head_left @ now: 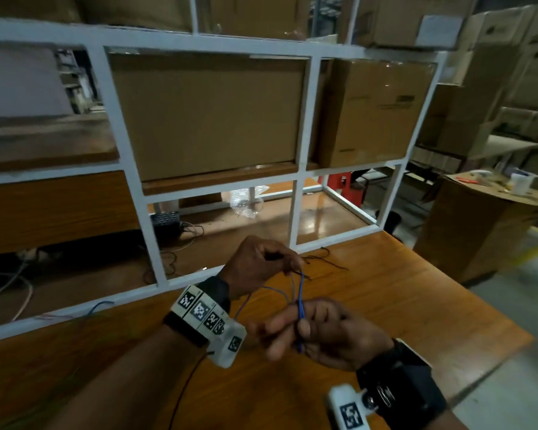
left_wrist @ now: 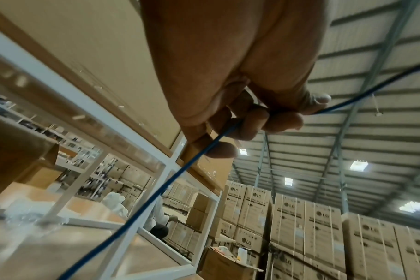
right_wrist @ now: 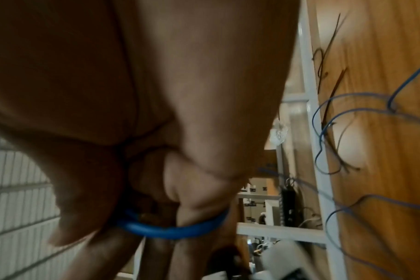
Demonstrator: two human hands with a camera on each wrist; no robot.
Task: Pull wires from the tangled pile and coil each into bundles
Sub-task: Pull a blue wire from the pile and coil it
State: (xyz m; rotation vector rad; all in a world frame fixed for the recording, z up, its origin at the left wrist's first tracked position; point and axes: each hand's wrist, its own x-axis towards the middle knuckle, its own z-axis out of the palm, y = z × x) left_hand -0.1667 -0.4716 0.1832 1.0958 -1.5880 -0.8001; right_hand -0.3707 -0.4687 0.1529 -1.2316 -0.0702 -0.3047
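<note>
Above the wooden table (head_left: 401,305), both hands' grips pinch the blue wire (head_left: 299,293), left hand (head_left: 255,265) above right hand (head_left: 326,333)

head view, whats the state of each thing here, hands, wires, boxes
left hand: raised above the table, pinching the blue wire
right hand: fingers curled round the blue wire
blue wire: held between both hands, looped
black wires: loose on the table, untouched
table: wooden, wires lying on it
boxes: closed, on the shelf
</note>
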